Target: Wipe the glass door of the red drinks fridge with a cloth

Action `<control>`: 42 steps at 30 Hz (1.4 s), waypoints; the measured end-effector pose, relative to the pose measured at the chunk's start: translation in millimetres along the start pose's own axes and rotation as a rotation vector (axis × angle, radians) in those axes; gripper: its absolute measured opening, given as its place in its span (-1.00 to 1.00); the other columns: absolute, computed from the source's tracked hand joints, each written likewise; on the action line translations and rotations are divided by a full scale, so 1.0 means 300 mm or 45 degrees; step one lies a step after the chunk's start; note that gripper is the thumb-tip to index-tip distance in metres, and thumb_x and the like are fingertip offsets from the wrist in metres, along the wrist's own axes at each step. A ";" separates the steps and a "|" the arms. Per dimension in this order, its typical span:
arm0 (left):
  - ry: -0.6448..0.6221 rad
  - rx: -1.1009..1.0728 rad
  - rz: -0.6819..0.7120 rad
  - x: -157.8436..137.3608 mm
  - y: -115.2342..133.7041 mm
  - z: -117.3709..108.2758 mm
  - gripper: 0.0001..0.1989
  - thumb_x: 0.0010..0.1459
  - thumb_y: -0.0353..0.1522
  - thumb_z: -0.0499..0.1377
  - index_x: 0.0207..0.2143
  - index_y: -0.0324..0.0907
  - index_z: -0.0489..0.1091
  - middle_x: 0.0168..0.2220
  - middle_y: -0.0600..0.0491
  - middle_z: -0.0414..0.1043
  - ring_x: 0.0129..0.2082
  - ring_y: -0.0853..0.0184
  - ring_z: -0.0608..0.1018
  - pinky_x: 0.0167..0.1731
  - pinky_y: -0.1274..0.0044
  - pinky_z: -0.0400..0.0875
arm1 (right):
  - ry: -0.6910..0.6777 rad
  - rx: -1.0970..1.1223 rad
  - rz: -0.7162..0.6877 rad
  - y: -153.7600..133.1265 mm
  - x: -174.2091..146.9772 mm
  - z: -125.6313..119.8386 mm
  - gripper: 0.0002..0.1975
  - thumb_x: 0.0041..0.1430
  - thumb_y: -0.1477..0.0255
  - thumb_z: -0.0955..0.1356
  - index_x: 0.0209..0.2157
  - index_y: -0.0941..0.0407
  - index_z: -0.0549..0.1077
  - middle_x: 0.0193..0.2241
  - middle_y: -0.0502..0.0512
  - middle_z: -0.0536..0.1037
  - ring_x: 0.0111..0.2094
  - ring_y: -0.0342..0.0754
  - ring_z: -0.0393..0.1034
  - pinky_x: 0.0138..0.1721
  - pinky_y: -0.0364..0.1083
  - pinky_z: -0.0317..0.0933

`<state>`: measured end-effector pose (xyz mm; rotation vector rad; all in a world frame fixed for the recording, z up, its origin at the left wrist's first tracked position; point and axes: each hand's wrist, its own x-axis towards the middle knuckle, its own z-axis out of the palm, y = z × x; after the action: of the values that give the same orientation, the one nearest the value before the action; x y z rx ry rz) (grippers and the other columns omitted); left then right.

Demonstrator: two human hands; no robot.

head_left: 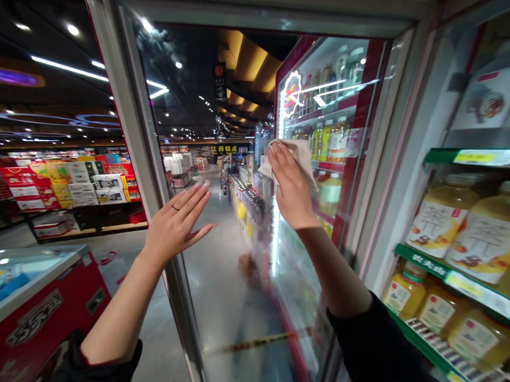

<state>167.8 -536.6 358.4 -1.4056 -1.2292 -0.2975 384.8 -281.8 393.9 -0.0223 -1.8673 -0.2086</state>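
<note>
A glass fridge door with a metal frame stands swung out in front of me. My right hand holds a pale, off-white cloth flat against the pane, fingers stretched over it. Part of the cloth is hidden under my palm and fingers. My left hand, wearing a dark ring, is raised near the left side of the door frame. Its fingers are straight and nothing is in it; whether it touches the glass I cannot tell.
To the right, fridge shelves carry large juice bottles and smaller jars. A red chest freezer stands at the lower left. Boxed goods are stacked behind it. Through the pane, another drinks fridge and an aisle show.
</note>
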 end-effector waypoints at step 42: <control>-0.306 -0.155 -0.424 0.338 0.370 0.037 0.22 0.28 -0.34 0.47 0.68 -0.30 -0.28 0.67 -0.30 -0.17 0.67 -0.04 0.02 0.61 0.15 0.15 | -0.051 -0.035 0.132 0.218 -0.125 -0.190 -0.02 0.35 0.78 0.06 0.66 -0.16 -0.12 0.65 -0.10 0.08 0.67 0.06 -0.15 0.67 0.33 -0.13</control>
<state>291.5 -451.2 370.1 -1.3650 -1.6714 -0.4479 458.0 -223.1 383.5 -0.1432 -1.8976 -0.1634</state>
